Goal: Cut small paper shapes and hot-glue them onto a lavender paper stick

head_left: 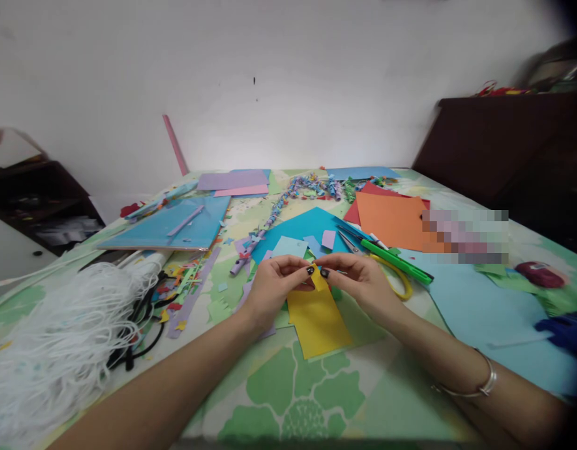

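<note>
Where the fingers of the left hand (279,286) and the right hand (359,284) meet, just over the far end of a yellow paper sheet (323,328), they pinch a small yellow paper piece (319,280), each grip drawn narrow on its upper part. The piece hangs between the two thumbs, its longer axis running down toward the sheet and leaning slightly right; whether its lower end touches the sheet cannot be told. Neither hand is clearly nearer to it: the left grips from the left side, the right from the right. From the fingers, the sheet lies toward the person, its long axis slanting a little rightward over the floral-covered tabletop (269,384). Beyond the sheet is a bright blue sheet (311,219); beyond and to its right are scissors with a yellow handle (407,289), a long green tool (397,259), perhaps a cutter, and an orange sheet (389,219). Well to the left of the yellow sheet lies a heap of white string (67,331), with a blue paper pack (138,226) behind it.
</note>
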### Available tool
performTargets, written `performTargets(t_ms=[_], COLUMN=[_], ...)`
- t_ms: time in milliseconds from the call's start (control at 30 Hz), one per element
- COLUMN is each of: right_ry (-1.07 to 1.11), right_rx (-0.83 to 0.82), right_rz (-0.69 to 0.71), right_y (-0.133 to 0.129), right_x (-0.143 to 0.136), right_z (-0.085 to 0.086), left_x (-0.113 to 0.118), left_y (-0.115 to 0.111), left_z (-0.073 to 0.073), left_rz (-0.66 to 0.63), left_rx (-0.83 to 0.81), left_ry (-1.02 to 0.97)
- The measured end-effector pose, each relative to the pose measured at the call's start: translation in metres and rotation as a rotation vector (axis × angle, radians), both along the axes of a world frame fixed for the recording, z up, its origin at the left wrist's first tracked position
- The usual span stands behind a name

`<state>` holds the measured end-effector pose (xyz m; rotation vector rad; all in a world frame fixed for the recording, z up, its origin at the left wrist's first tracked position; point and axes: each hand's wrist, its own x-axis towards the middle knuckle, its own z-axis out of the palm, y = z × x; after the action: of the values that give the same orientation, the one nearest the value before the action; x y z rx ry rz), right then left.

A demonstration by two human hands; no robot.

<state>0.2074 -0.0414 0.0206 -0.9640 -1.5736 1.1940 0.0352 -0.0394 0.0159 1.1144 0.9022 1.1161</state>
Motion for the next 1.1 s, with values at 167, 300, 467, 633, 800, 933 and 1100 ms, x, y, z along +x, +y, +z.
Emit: performTargets(t_ms=[167, 300, 467, 633, 800, 933, 1100], right_ry=[0.003, 0.051, 0.06, 0.009, -0.063, -0.053, -0.005], right_rx=[-0.115, -0.134, -0.108, -0.095, -0.082, -0.128, -0.207], right_rz=[0.09, 0.079, 0.065, -0.001, -0.015, 0.041, 0.083], right_y=[-0.0006, 0.0, 0.0023, 0.0046, 0.0058, 0.0067, 0.0072], right_x=[-0.0005, -0.002, -0.0013, -0.0006, 0.0016, 0.0039, 0.005], right_z=[0.0007, 0.0003, -0.0033, -0.005, -0.0018, -0.0002, 0.0029], left_x=[-0.0009, -0.002, -0.003, -0.0029, -0.0029, -0.0029, -0.0041], left_y=[-0.0001, 0.0008, 0.0026, 0.0029, 0.0023, 0.0021, 0.0031], left_z=[0.0016, 0.0, -0.0012, 0.0016, 0.0034, 0.0035, 0.0013], left_rz=[0.032, 0.022, 0.017, 0.055, 0.061, 0.048, 0.006], left_rx=[0.016, 0.022, 0.016, 0.013, -0.028, -0.05, -0.066], left_ry=[0.016, -0.006, -0.025, 0.026, 0.052, 0.043, 0.02])
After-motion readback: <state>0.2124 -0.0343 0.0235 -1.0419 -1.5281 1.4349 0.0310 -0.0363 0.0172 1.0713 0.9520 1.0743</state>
